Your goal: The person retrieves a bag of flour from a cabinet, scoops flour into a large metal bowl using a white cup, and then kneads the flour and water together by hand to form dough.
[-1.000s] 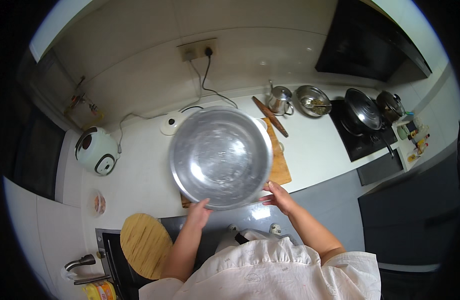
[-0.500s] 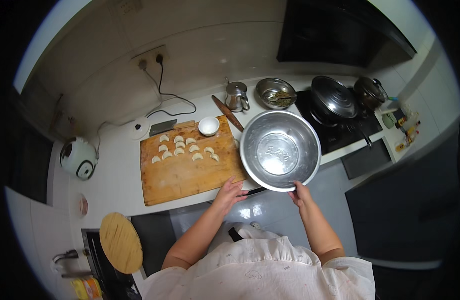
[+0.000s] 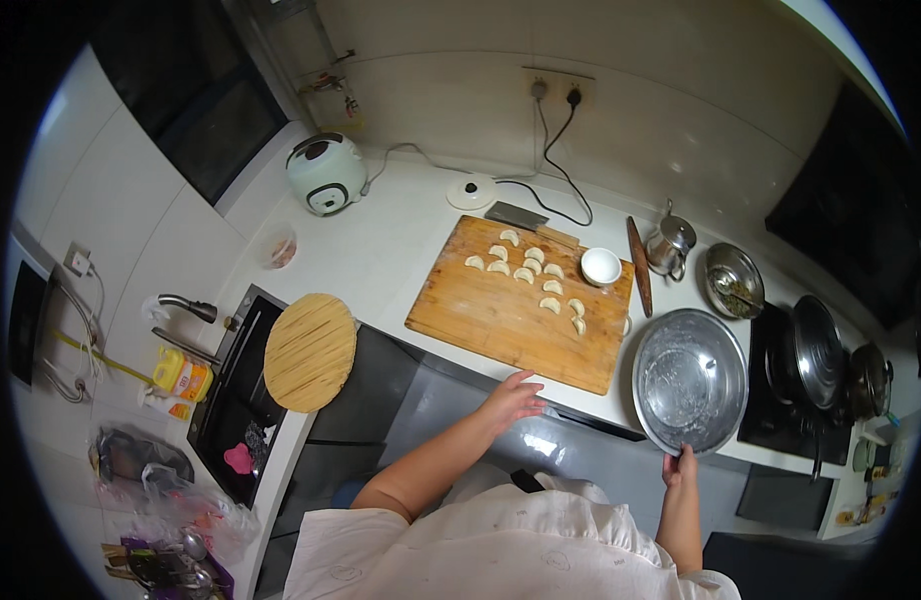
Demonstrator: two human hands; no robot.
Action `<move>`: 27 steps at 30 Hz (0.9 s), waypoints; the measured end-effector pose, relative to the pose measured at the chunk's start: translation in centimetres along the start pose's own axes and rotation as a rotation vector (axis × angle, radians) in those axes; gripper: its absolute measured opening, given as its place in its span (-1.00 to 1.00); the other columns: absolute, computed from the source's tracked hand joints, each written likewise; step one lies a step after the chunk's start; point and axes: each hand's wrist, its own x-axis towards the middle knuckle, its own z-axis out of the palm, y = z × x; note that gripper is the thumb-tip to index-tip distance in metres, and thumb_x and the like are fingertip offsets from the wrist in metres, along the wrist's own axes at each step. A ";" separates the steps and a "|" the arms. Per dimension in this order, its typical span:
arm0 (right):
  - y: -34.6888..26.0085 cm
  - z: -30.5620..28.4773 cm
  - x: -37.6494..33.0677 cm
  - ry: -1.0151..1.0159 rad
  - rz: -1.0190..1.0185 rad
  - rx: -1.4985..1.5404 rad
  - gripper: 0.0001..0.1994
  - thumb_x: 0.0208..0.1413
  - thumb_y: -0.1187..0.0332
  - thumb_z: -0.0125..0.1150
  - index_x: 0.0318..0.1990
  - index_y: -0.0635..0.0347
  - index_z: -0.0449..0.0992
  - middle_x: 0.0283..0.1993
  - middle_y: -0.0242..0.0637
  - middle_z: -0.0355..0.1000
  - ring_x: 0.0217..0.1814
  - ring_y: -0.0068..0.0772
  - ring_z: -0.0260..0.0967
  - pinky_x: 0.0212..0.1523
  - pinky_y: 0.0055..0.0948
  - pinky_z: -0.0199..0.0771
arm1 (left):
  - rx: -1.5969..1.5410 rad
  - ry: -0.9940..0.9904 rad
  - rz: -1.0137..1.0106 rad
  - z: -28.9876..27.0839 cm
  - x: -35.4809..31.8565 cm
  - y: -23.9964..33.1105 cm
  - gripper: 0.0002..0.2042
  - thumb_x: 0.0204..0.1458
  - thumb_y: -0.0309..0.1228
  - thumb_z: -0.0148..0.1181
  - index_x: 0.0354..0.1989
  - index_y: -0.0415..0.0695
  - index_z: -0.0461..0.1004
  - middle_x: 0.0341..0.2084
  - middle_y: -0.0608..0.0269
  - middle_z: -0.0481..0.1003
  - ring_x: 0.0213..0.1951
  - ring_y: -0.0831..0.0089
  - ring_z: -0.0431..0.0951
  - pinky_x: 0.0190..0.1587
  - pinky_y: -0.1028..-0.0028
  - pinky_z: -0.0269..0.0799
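Observation:
A large steel bowl (image 3: pixel 690 381) rests on the white counter (image 3: pixel 401 250), just right of a wooden cutting board (image 3: pixel 481 310). My right hand (image 3: pixel 681 466) grips the bowl's near rim. My left hand (image 3: pixel 515 396) hangs open at the counter's front edge, just below the board's near side, holding nothing. Several folded dumplings (image 3: pixel 526 266) lie on the far half of the board beside a small white bowl (image 3: pixel 601 266). A wooden rolling pin (image 3: pixel 638 266) lies along the board's right edge.
A small metal kettle (image 3: pixel 671 243) and a steel dish of filling (image 3: pixel 734 280) stand behind the bowl. Lidded pots (image 3: pixel 819 350) sit on the stove at right. At left are a rice cooker (image 3: pixel 326 172), a round bamboo mat (image 3: pixel 310 352) over the sink (image 3: pixel 236 400), and a tap (image 3: pixel 186 306).
The steel bowl, held up in both hands before, has gone right and down onto the counter. My left hand has let go of it and moved toward the board's front edge.

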 end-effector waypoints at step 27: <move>7.3 8.5 -15.4 -0.741 0.278 0.674 -0.63 -0.01 0.27 0.07 -0.04 0.23 0.38 -0.22 -0.13 0.47 -0.56 -0.63 0.29 -0.60 -0.71 0.33 | 0.072 -0.230 -0.074 -8.3 1.1 7.7 -0.65 0.09 -0.42 -0.06 0.07 -0.17 0.20 -0.07 0.11 0.36 -0.19 0.34 0.46 -0.14 0.38 0.40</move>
